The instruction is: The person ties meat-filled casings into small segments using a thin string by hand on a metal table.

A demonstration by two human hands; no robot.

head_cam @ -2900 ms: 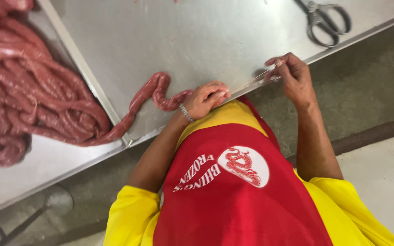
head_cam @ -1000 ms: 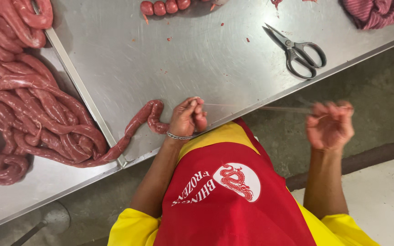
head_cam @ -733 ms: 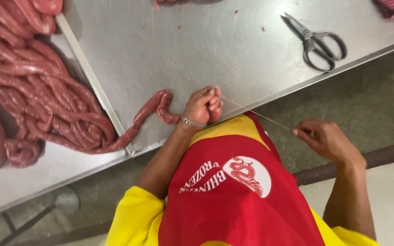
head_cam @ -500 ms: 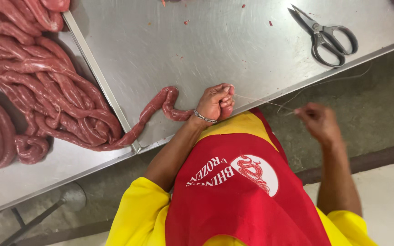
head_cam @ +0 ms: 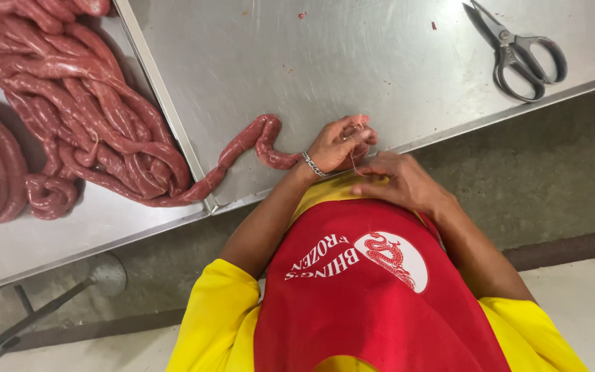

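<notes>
A steel table [head_cam: 352, 62] fills the upper half of the frame, and a second steel surface [head_cam: 70, 234] adjoins it at the left. On that left surface a large heap of raw sausage rope [head_cam: 70, 117] is piled, and one strand [head_cam: 242, 145] is led from it across the seam to the table's near edge at centre. The strand's end is gripped in the left hand [head_cam: 335, 145], its fingers curled shut around it. Just below, the right hand [head_cam: 397, 180] is seen with fingertips pinched on a thin string [head_cam: 354, 164] — barely visible — running up to the left hand. Scissors [head_cam: 518, 48] lie at the upper right, well apart. The strand is judged soft, moist and slippery, its casing easily torn — it is best held gently close to the tying point, never squeezed.
</notes>
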